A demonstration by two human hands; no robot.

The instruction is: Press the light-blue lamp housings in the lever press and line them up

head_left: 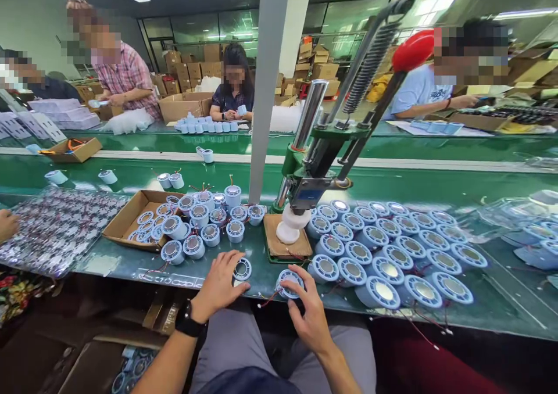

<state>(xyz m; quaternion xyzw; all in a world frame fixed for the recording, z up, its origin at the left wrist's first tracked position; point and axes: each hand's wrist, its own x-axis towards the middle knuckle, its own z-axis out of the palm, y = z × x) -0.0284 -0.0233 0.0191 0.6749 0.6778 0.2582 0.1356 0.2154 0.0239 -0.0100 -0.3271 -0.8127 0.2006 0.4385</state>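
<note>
My left hand [221,285] curls around a light-blue round housing [242,268] with a dark disc in its top, standing near the table's front edge. Thumb and fingers of my right hand [308,310] close on a second light-blue housing [289,283], whose red and black wires trail out to its left. Behind the two hands stands a green hand press [305,190] with a red lever knob [414,51]. Its white pressing head [294,219] is above a brown base pad [300,247].
Rows of wired blue housings [383,289] fill the table at right. More housings [192,246] cluster at left, beside a cardboard box [126,208] of blue rings. Farther left lies a sheet of small shiny parts [52,225]. A grey post [267,92] rises behind; several co-workers sit or stand beyond.
</note>
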